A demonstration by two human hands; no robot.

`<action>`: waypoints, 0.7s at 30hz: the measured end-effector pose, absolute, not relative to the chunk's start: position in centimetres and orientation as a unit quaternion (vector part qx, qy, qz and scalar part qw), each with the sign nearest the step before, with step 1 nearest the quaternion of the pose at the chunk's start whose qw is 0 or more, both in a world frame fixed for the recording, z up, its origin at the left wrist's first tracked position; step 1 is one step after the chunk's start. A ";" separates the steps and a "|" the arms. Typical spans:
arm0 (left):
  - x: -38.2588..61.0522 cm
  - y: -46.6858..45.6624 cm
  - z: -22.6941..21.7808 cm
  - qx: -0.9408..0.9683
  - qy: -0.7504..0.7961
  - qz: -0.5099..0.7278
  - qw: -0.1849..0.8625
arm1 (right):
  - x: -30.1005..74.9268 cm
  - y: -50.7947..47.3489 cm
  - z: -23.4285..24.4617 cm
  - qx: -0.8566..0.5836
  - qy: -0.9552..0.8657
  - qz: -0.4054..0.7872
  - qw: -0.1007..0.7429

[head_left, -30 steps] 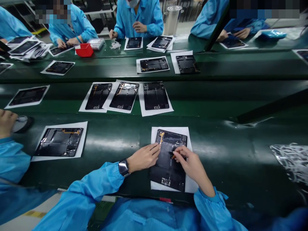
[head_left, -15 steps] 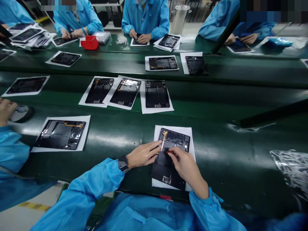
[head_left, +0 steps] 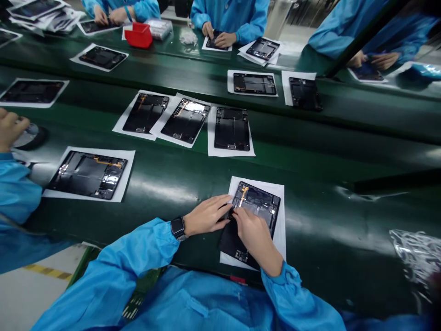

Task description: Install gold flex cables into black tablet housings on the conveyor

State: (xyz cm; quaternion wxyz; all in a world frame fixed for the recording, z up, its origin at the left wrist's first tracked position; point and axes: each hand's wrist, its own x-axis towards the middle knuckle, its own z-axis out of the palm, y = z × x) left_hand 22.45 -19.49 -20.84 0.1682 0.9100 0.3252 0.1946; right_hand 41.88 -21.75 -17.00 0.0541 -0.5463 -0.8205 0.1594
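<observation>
Your left hand [head_left: 206, 215] lies open, fingertips on the edge of the black tablet panel [head_left: 257, 202], which sits skewed on a white sheet [head_left: 283, 230] on the bench [head_left: 320, 225]. Right hand [head_left: 255, 238] pinches at the panel, item hidden. Slip = torn orange flex cable [head_left: 244, 195].

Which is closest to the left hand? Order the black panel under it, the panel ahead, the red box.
1. Black tablet panel, touching the left hand.
2. Panel on paper, on the next belt.
3. Red box, far bench.
</observation>
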 end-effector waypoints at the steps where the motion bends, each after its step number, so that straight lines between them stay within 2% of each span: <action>1: 22.5 -19.5 -20.8 0.909 0.330 0.192 0.171 | 42.2 -21.8 -17.0 -0.544 -0.816 0.180 0.077; 5: 22.5 -19.6 -20.6 0.903 0.341 0.185 0.185 | 43.6 -22.6 -17.1 -0.563 -0.763 0.249 0.197; 8: 22.5 -19.6 -20.7 0.901 0.342 0.189 0.189 | 43.8 -23.2 -17.2 -0.590 -0.726 0.266 0.234; 14: 22.4 -19.6 -21.2 0.905 0.341 0.184 0.175 | 43.0 -23.5 -18.1 -0.582 -0.738 0.262 0.221; 21: 22.5 -19.5 -21.3 0.907 0.339 0.181 0.172 | 42.0 -23.0 -18.0 -0.560 -0.801 0.161 0.141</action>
